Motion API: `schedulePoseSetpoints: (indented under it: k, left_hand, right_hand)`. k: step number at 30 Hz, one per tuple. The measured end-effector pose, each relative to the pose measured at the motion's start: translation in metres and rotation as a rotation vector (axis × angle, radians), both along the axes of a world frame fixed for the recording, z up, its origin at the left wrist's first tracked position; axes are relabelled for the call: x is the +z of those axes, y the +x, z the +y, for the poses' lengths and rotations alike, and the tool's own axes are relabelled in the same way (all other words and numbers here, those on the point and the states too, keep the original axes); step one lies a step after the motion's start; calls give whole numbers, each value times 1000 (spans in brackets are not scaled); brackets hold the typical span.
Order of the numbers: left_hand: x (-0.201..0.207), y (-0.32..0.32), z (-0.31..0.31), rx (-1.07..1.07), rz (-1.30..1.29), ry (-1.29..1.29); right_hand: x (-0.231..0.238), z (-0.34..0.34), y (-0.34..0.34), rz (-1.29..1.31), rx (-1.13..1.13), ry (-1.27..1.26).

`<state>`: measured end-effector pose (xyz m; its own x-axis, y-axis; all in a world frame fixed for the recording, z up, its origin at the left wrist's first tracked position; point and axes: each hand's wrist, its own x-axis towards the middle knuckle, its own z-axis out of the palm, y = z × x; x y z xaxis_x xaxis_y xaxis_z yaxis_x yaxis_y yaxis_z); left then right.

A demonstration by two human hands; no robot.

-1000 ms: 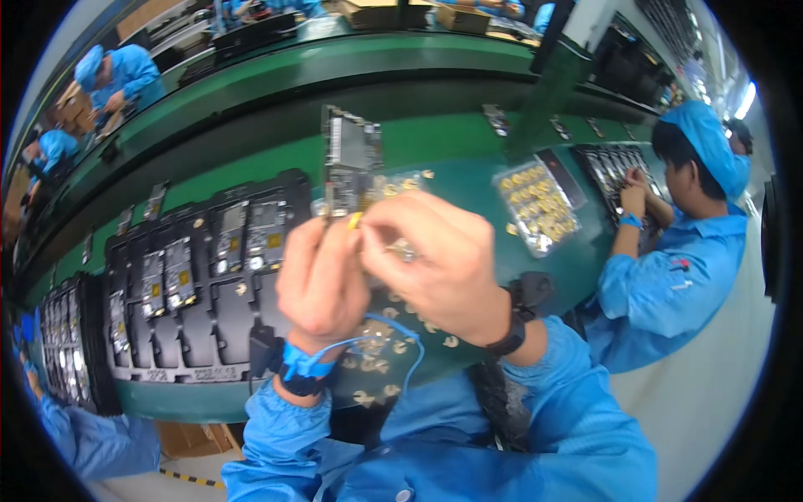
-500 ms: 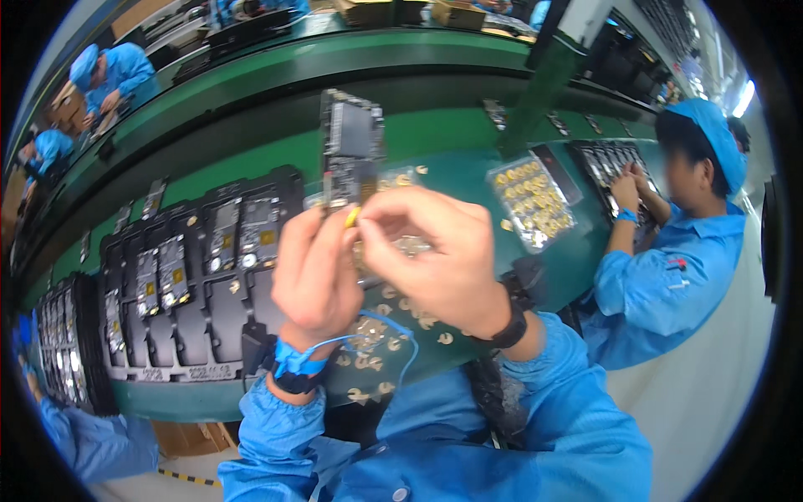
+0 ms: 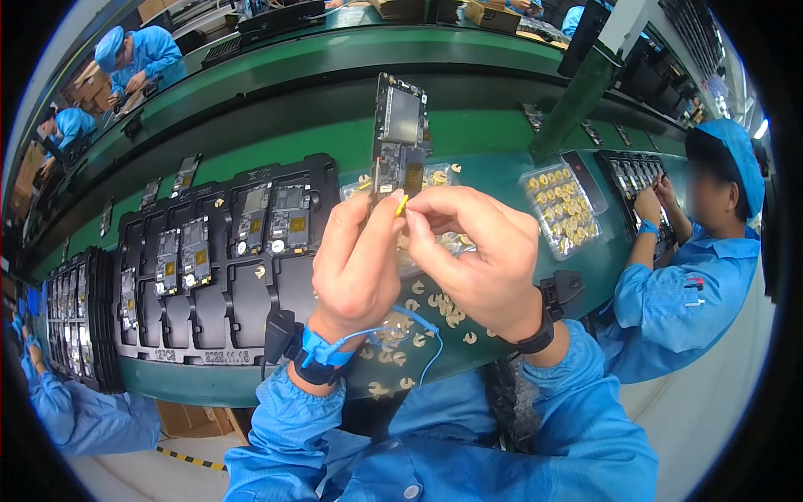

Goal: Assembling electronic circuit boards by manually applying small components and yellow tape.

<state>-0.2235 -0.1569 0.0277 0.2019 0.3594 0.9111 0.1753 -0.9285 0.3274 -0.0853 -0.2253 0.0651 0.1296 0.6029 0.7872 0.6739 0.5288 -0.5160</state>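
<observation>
Item: circuit board, upright, long axis vertical, lower end pinched in my left hand. Item: small yellow tab, nipped in my right hand's fingertips, touching the board's bottom edge, just right of my left thumb

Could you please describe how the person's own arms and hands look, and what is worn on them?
Both hands are bare, left hand and right hand. Both arms wear bright blue sleeves. The left wrist has a blue wrist strap with a thin blue cord. The right wrist has a black band.
</observation>
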Motion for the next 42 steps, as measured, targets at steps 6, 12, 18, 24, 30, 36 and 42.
schedulePoseSetpoints:
  k: [6,12,18,24,30,36,42]
  left_hand:
    - [-3,2,5,-4,14,39]
    - [-6,3,8,17,16,87]
    - [-8,3,8,33,28,107]
    - [-9,2,9,40,46,118]
    - [-7,7,6,0,8,90]
    - [-2,8,4,0,-5,64]
    - [-2,9,4,10,-3,39]
  right_hand:
    - [4,-1,5,-41,18,-40]
    - [12,-1,10,-42,70,-125]
    - [11,0,10,10,95,-144]
    - [18,1,13,19,123,-201]
    - [20,0,17,40,139,-234]
    - [19,4,18,41,144,-227]
    - [18,6,18,41,145,-211]
